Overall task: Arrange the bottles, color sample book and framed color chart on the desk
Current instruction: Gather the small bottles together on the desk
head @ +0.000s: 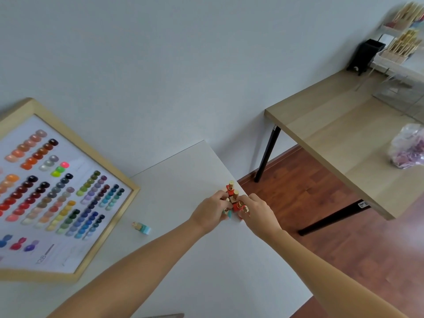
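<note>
Several small red bottles (234,198) with gold caps stand clustered at the right edge of the white desk (188,171). My left hand (212,211) and my right hand (258,211) close around this cluster from either side, fingers touching the bottles. A pale blue bottle shows under my left fingers. Another light blue bottle (141,227) with a gold cap lies apart on the desk, left of my hands. The framed color chart (55,191), wood-framed with rows of colored swatches, leans against the wall at the left. No color sample book is visible.
A wooden table (339,125) with black legs stands to the right across a gap of brown floor (309,196). It carries a clear bag (408,148), a black holder (364,56) and racks of gold-capped bottles (403,42).
</note>
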Demonstrator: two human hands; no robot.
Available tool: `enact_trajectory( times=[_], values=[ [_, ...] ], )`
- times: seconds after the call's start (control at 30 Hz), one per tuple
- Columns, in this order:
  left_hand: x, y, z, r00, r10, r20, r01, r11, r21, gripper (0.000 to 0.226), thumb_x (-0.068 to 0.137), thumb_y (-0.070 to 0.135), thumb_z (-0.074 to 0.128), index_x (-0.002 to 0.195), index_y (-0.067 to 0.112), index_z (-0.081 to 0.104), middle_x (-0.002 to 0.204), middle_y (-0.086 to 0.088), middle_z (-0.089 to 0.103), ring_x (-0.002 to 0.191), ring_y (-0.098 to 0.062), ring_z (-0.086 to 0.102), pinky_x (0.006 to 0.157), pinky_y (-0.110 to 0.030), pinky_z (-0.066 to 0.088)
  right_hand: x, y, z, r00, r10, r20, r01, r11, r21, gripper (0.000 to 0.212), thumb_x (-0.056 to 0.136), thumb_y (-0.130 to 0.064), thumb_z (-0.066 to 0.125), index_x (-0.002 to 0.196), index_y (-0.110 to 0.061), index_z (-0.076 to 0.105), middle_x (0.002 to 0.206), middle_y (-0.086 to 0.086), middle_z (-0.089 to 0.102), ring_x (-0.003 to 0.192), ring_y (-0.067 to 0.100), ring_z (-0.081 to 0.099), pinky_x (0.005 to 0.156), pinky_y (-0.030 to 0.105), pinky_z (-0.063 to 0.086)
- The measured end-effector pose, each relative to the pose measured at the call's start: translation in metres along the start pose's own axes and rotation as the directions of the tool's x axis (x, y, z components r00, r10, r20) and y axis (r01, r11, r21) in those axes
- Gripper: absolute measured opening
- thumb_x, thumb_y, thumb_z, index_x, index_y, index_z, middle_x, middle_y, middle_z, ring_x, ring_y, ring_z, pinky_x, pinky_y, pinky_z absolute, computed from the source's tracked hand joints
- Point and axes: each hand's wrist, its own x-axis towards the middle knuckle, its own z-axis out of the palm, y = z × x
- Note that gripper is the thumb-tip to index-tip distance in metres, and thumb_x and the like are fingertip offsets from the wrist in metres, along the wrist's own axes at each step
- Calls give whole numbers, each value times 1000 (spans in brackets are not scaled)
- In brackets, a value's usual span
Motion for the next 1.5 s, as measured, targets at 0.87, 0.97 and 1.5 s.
enact_trajectory(
  times=[0.87,0.97,1.5],
  values=[
    [-179,-149,-83,921,-389,-7,389,919,63,49,88,15,64,134,22,48,134,2,48,116,-17,55,98,-31,47,-56,-167,98,814,-538,217,549,836,11,39,92,-32,56,129,-25,48,127,0,51,113,18,47,101,29,38],
    [-177,-154,-76,930,-368,1,367,927,79,51,89,12,61,136,22,46,136,1,48,119,-18,54,97,-28,46,-54,-182,111,799,-538,268,547,836,45,39,90,-28,59,128,-24,49,125,3,52,110,20,49,99,30,42],
    [-154,-160,-57,948,-306,-81,312,948,68,19,93,15,55,110,11,63,107,-6,67,95,-15,62,80,-22,49,-45,-187,124,828,-489,275,478,871,109,17,92,-11,52,107,-9,60,100,15,61,88,31,56,77,38,48]
  ],
)
